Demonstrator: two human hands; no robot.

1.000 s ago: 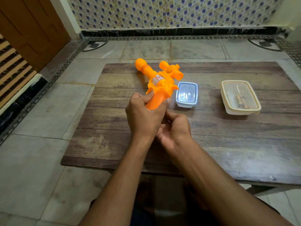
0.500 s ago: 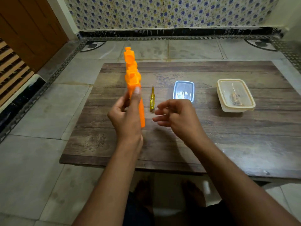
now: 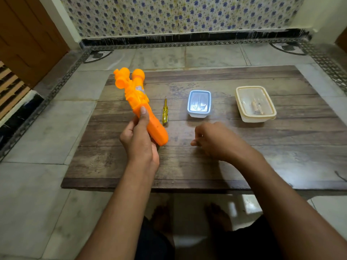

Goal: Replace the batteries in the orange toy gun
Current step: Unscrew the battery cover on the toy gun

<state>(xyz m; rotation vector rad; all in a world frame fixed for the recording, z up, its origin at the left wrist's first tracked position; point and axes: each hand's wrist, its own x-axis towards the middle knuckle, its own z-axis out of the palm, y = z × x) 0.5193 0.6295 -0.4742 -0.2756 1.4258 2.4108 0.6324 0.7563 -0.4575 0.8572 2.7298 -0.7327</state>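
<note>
Since the previous frame the orange plastic toy gun [image 3: 139, 102] has tilted from near-upright to a slant, and the right hand [image 3: 212, 140] has dropped toward the dark wooden plank table [image 3: 244, 166].

The left hand [image 3: 139, 145] grips the gun's handle over the table's left part, thumb laid along the handle, fingers wrapped behind it; barrel and scope point away and left, past the table's far edge. The right hand hovers low over the table's centre, fingers curled loosely inward, holding nothing visible. A yellow-handled screwdriver [image 3: 165, 111] lies on the table just right of the gun. Further right stand a small blue-lidded clear plastic box [image 3: 199, 103] and a cream-lidded clear plastic box [image 3: 255, 103], which holds small, indistinct items.
</note>
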